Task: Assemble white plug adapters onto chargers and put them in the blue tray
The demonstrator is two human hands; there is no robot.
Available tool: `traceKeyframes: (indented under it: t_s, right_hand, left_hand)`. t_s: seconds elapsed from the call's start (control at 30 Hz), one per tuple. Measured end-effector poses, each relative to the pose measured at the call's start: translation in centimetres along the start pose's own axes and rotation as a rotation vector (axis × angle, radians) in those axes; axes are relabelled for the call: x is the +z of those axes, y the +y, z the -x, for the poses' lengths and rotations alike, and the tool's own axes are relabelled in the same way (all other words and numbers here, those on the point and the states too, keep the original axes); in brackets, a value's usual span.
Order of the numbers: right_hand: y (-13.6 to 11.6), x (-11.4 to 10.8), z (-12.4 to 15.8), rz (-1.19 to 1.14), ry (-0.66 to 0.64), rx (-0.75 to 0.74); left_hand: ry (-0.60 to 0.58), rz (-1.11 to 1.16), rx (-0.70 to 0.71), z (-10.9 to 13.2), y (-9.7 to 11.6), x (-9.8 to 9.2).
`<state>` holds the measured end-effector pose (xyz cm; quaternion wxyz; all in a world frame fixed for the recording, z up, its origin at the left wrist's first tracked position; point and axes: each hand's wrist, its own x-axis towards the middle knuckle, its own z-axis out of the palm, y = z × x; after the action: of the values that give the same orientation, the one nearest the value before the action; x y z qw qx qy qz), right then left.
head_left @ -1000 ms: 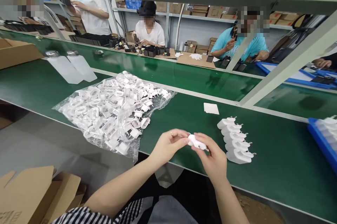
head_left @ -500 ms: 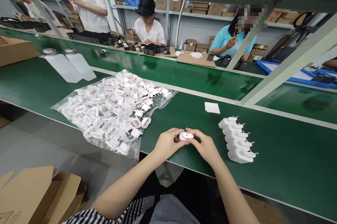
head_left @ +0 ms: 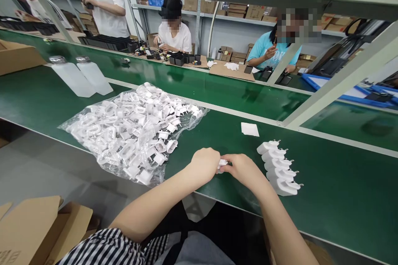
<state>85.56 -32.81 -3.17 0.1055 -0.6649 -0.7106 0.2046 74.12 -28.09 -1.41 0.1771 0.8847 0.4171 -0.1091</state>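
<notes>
A small white plug adapter (head_left: pixel 222 163) is held between my two hands just above the near edge of the green bench. My left hand (head_left: pixel 205 164) is closed around its left end, with the back of the hand up and the fingers hidden. My right hand (head_left: pixel 241 167) pinches the other end between thumb and fingers. To the left lies a clear plastic bag (head_left: pixel 102 149) spread under a heap of white plug housings (head_left: pixel 133 120), some with pins. On the right stand several white plug adapters (head_left: pixel 281 169) in a slanting row, pins pointing right.
A white paper square (head_left: pixel 250 129) lies beyond my right hand. Two white bottles with metal caps (head_left: pixel 73 76) stand at the far left. A slanted metal post (head_left: pixel 338 78) rises on the right. Co-workers sit and stand across the bench. An open cardboard box (head_left: pixel 34 232) is at lower left.
My left hand has turned over the plug adapter, back of the hand up, covering more of it. My right hand still pinches it, with its wrist raised slightly.
</notes>
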Motion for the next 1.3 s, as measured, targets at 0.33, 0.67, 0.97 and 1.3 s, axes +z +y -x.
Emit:
traceKeyframes:
  t_s: [0.33, 0.67, 0.97, 1.3]
  right_hand:
    - [-0.3, -0.6, -0.5, -0.037, -0.069, 0.043]
    - [2.2, -0.1, 7.9, -0.134, 0.077, 0.187]
    - [7.7, -0.4, 13.7, -0.205, 0.384, 0.466]
    - [12.6, -1.8, 10.9, -0.939, 0.912, 0.425]
  left_hand:
    - [-0.143, 0.078, 0.097, -1.1, -1.3, -0.7]
    - [0.047, 0.312, 0.411, 1.2, 2.2, 5.3]
    - [0.026, 0.503, 0.281, -2.0, 11.5, 9.0]
    - [0.075, 0.444, 0.157, -3.6, 12.9, 9.0]
